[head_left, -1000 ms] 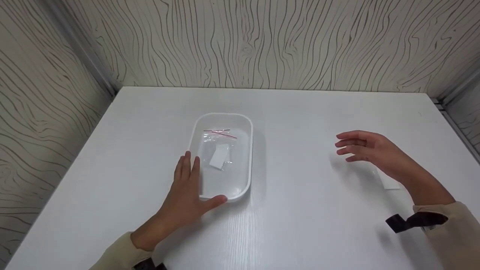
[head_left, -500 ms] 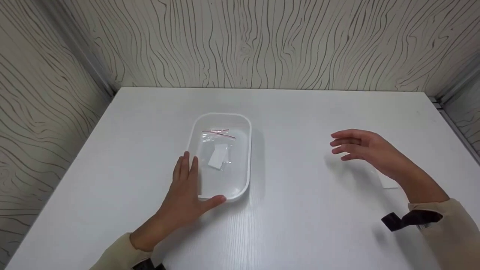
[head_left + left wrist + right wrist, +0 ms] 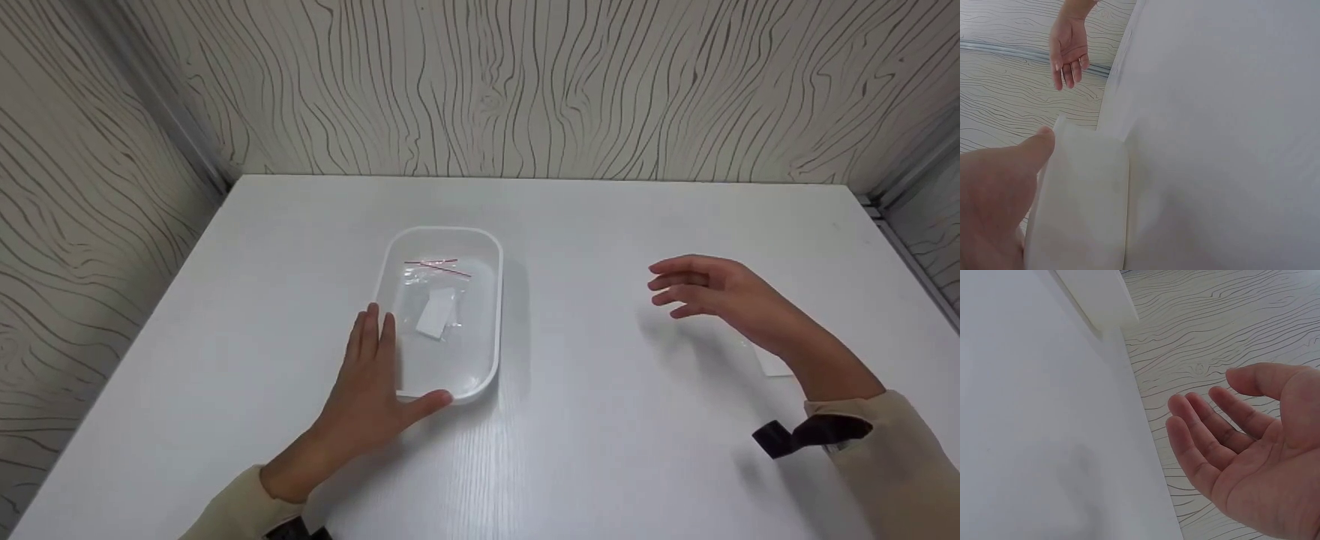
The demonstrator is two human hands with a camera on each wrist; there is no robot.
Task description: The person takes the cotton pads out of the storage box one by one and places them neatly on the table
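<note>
A white rectangular tray with rounded corners [image 3: 497, 322] stands left of the middle of the table. Inside it lie clear zip bags with red seal lines [image 3: 438, 268] and a white slip [image 3: 437, 313]. My left hand [image 3: 367, 394] rests along the tray's near left corner, fingers straight on the left side and thumb at the near rim. Off to the right, my right hand [image 3: 705, 289] hovers over the table with loosely bent fingers and nothing in them; the right wrist view shows its bare palm [image 3: 1264, 478]. Partly hidden under the right forearm lies another white slip [image 3: 772, 363].
The white table [image 3: 585, 420] ends at a wood-grain patterned wall [image 3: 525, 90] at the back, with another panel at the left. A black strap [image 3: 814, 433] sits on the right sleeve.
My right hand has drifted slightly left and away from me, covering a different part of the slip beneath the forearm. The left hand and tray stay put.
</note>
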